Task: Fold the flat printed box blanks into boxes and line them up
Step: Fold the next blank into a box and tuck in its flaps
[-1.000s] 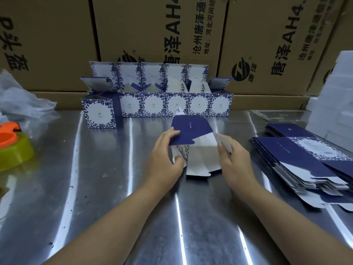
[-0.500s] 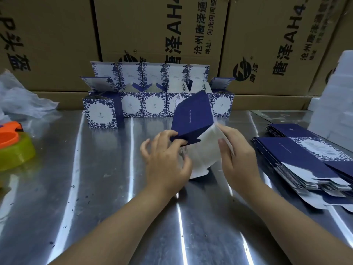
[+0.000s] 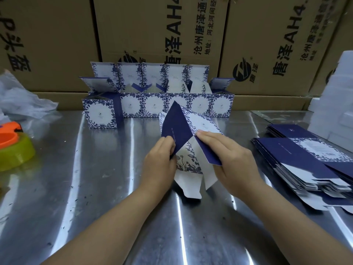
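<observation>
A: Where is the box blank?
B: Mid-counter, held up between both hands, half opened. One navy panel tilts up and away, with a floral white panel to its right. White bottom flaps hang toward the person. Can't tell whether the lowest touches the steel.

A: Left hand?
B: Fingers curled round the near left edge of the navy panel, gripping it. The panel rises just beyond those fingertips.

A: Right hand?
B: Fingers laid nearly straight across a second navy panel, pressing on it. Thumb out of sight, so no pinch seen. The panel's lower edge shows just below them, toward the left hand.

A: Between the two sets of fingers?
B: A narrow gap. A flap printed with dark flower stems shows in it.

A: Finished ones?
B: Folded boxes in a row well beyond the fingertips, lids up, backed by brown cartons. The left-end box stands a little forward of the row.

A: Supply?
B: Stack of flat blanks right of the right hand, apart from it, fanned. White foam blocks lie beyond.

A: Far side?
B: Well left of the left hand is a yellow-green tape roll with an orange piece on top. A clear plastic bag lies farther back.
</observation>
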